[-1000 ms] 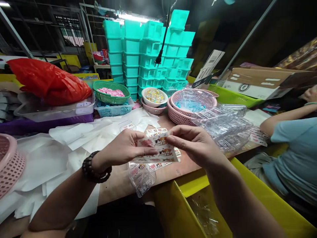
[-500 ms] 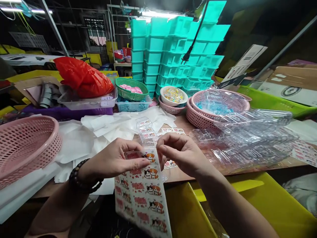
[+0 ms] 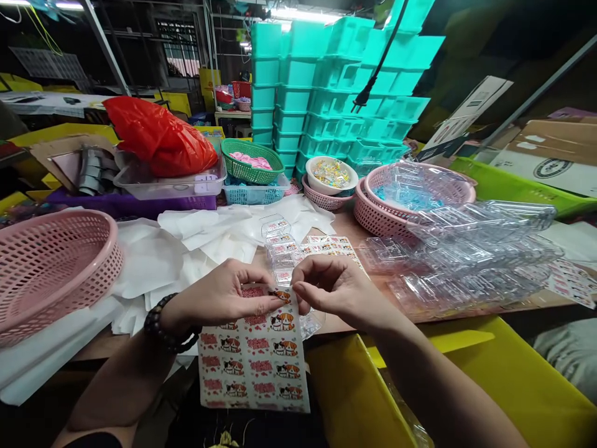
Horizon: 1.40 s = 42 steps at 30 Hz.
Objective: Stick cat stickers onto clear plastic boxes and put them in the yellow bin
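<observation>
A sheet of cat-and-dog stickers (image 3: 254,367) hangs down over the table's front edge. My left hand (image 3: 228,295), with a dark bead bracelet at the wrist, pinches the sheet's top, thumb in front. At the upper right corner of the sheet, my right hand (image 3: 329,286) has thumb and forefinger pressed together; whatever lies between them is too small to name. Just beyond my hands is a row of clear plastic cases (image 3: 282,246) with stickers on them. More sticker sheets (image 3: 338,246) lie to their right.
White backing papers (image 3: 153,258) cover the left of the table beside a pink basket (image 3: 100,261). Clear plastic packaging (image 3: 480,255) is piled on the right, near stacked pink baskets (image 3: 387,218). Teal bins (image 3: 298,93) rise behind; yellow boxes (image 3: 504,373) stand below the front edge.
The sticker sheet has swung left and now hangs flatter, facing the camera. Both hands stay close together at its top. The view has shifted slightly.
</observation>
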Each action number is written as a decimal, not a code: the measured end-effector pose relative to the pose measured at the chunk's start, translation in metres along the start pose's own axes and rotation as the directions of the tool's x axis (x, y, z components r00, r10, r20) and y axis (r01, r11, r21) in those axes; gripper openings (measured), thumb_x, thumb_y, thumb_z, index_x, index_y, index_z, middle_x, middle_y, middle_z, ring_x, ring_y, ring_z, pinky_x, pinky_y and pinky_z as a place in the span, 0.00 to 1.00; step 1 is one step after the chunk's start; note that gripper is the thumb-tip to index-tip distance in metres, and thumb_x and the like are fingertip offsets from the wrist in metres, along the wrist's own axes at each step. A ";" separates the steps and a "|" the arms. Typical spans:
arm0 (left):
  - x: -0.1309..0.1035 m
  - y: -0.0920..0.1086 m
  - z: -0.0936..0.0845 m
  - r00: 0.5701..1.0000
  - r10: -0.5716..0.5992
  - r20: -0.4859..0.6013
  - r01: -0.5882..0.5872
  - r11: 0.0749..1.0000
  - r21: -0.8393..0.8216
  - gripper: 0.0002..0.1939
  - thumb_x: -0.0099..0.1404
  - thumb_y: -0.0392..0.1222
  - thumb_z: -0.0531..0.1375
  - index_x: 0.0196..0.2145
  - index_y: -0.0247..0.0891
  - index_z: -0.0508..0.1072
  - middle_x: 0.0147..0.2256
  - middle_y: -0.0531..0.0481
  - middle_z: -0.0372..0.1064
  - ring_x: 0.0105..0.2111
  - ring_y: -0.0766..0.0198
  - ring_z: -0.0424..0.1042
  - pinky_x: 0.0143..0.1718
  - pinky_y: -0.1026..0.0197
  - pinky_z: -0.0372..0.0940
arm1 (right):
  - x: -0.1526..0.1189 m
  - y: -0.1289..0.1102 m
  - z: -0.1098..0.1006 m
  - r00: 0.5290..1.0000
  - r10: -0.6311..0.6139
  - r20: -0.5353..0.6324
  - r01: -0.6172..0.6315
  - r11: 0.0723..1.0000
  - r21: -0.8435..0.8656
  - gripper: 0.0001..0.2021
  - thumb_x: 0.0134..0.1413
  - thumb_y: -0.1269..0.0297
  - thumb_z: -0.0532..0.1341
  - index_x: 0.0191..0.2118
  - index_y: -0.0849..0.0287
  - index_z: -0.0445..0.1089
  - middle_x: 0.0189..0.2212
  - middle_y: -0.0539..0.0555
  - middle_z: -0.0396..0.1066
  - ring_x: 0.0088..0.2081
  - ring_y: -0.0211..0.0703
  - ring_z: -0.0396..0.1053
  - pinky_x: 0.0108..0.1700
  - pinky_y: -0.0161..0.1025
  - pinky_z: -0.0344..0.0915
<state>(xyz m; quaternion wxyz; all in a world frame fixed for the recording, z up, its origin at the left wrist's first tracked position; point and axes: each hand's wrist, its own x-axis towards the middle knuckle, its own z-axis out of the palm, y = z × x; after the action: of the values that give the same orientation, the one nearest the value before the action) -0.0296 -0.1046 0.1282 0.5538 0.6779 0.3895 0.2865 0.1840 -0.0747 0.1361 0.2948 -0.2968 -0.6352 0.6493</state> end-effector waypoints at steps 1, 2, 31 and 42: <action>0.000 -0.002 0.000 1.000 0.009 0.002 -0.009 1.000 0.022 0.09 0.63 0.43 0.63 0.32 0.32 0.78 0.25 0.52 0.71 0.26 0.69 0.66 0.27 0.68 0.60 | 0.000 0.001 0.000 1.000 0.001 0.007 -0.001 1.000 0.000 0.18 0.45 0.52 0.73 0.27 0.62 0.70 0.19 0.47 0.70 0.21 0.31 0.66 0.25 0.30 0.63; 0.000 -0.003 0.000 1.000 0.029 0.000 -0.029 0.999 0.045 0.10 0.64 0.43 0.62 0.32 0.32 0.78 0.26 0.51 0.72 0.26 0.68 0.67 0.27 0.67 0.61 | 0.000 0.001 0.001 1.000 0.011 0.022 -0.011 1.000 0.009 0.18 0.45 0.52 0.73 0.28 0.62 0.70 0.19 0.47 0.69 0.21 0.31 0.65 0.25 0.30 0.62; 0.021 -0.067 -0.005 0.985 -0.167 -0.040 0.164 0.984 -0.068 0.26 0.60 0.62 0.58 0.20 0.37 0.62 0.19 0.58 0.51 0.20 0.71 0.49 0.22 0.65 0.47 | -0.010 0.075 0.018 0.506 -0.628 0.592 0.476 -0.369 -0.798 0.14 0.59 0.76 0.55 0.40 0.57 0.77 0.38 0.57 0.78 0.41 0.47 0.72 0.40 0.45 0.68; 0.099 -0.083 -0.085 0.953 -0.061 -0.296 0.186 0.890 0.417 0.21 0.68 0.54 0.51 0.23 0.38 0.65 0.22 0.54 0.59 0.25 0.64 0.61 0.30 0.62 0.57 | 0.087 0.027 -0.082 0.813 -0.328 -0.481 0.112 0.899 -0.423 0.16 0.47 0.50 0.70 0.31 0.56 0.70 0.27 0.53 0.72 0.27 0.40 0.66 0.29 0.39 0.64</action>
<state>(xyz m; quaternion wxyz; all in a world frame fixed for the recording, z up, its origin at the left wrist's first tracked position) -0.0641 0.0314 0.0625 0.3440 0.7126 0.5598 0.2461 0.1898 0.0444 0.1070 0.4740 -0.4414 -0.6683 0.3659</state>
